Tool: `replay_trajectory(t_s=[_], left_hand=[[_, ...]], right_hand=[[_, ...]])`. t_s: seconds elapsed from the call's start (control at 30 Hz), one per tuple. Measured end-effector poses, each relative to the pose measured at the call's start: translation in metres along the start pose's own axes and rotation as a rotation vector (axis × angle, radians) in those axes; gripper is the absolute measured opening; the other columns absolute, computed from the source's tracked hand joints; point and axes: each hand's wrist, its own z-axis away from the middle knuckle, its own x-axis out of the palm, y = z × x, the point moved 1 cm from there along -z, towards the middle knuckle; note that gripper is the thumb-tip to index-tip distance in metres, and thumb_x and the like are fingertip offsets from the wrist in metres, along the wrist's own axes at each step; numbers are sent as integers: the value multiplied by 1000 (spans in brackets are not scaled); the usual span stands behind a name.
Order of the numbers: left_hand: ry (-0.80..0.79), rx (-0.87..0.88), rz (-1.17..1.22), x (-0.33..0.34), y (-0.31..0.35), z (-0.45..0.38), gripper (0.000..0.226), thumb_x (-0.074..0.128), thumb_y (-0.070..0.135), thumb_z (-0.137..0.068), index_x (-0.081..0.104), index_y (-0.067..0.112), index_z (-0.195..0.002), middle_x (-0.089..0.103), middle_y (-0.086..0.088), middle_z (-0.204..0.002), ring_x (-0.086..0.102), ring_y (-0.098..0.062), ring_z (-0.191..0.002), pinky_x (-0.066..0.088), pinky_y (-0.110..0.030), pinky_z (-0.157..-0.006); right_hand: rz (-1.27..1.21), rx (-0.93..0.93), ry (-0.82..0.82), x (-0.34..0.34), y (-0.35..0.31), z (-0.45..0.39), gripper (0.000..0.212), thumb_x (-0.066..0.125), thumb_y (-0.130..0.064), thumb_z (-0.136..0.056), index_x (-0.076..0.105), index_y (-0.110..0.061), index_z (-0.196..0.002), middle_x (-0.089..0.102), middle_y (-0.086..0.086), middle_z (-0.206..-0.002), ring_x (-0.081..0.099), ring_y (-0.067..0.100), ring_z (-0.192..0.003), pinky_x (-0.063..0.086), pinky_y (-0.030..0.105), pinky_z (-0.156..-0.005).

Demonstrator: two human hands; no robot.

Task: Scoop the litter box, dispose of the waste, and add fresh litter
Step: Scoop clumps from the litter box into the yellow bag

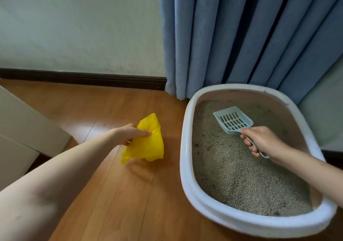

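**Scoop over the litter, bag at the ready**

My right hand is curling round the handle of the scoop, fingers wrapped tight, thumb side up. The pale blue slotted head is hovering just above the litter, toward the far end of the litter box, tilted slightly. I cannot tell whether its front edge is touching the grains. The head is looking empty.

The box is sitting on the floor, its far rim against the blue curtain. The grey litter is covering the whole bottom, with a few darker spots showing near the left wall and toward the near end.

My left hand is reaching out over the floor beside the box's left rim, pinching a crumpled yellow bag. The fingers are lying across its upper part; the rest is hanging down, its lower edge at the boards or just above, I cannot tell which. The bag is near the box but apart from it.

A few stray grains are lying on the floor between bag and box. A pale cabinet is standing at the left edge.
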Motion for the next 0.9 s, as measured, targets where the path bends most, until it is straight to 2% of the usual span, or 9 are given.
replay_trajectory(t_s=[0.13,0.4,0.5,0.57,0.67,0.77,0.83,0.9], left_hand=[[1,-20,-69,13,-11,-10,94,80,46,-72,30,17,-147,41,-8,-146,44,-32,-130,41,-49,-106],[100,23,-261,20,-5,-25,89,78,44,-76,30,16,-145,40,-10,-145,45,-31,-127,45,-43,-99],[185,98,-290,18,7,-25,97,81,45,-70,28,14,-145,38,-12,-144,44,-32,-127,45,-44,-100],[271,147,-381,16,17,-23,109,81,56,-65,23,16,-148,30,-15,-149,35,-36,-134,38,-47,-106],[441,311,-495,22,34,-9,103,75,60,-70,23,18,-149,25,-20,-151,22,-38,-139,31,-53,-110],[502,530,-454,40,61,19,89,71,46,-81,22,16,-149,20,-17,-155,15,-34,-142,27,-51,-112],[492,704,-487,55,81,40,77,69,34,-85,28,15,-147,29,-15,-150,23,-31,-138,30,-45,-108],[461,878,-546,72,95,52,66,71,32,-84,40,17,-140,42,-11,-138,34,-29,-125,35,-38,-98]], right_hand=[[6,16,5,-1,4,-1,21,49,-15,-98,55,-3,-82,43,3,-54,34,7,-31,27,16,-31],[87,46,-9,-5,9,6,19,47,-14,-98,56,-1,-87,43,3,-55,34,6,-31,28,16,-30],[121,73,17,-12,10,6,18,48,-16,-97,56,-3,-88,44,2,-56,34,7,-32,28,16,-31],[165,95,16,-16,9,7,18,47,-16,-96,56,-5,-86,45,2,-56,35,6,-32,28,16,-32],[495,19,2,-26,-1,14,25,43,-18,-97,58,-6,-81,52,1,-58,42,9,-37,34,20,-37],[1048,-181,24,-37,-17,25,36,33,-27,-102,59,-10,-84,61,4,-76,57,17,-65,48,33,-61],[1246,-206,22,-40,-27,32,36,30,-29,-102,60,-13,-88,63,5,-83,60,20,-75,52,37,-71],[1308,-138,-9,-43,-34,38,30,35,-28,-99,60,-14,-91,62,5,-84,61,21,-75,52,35,-66]])
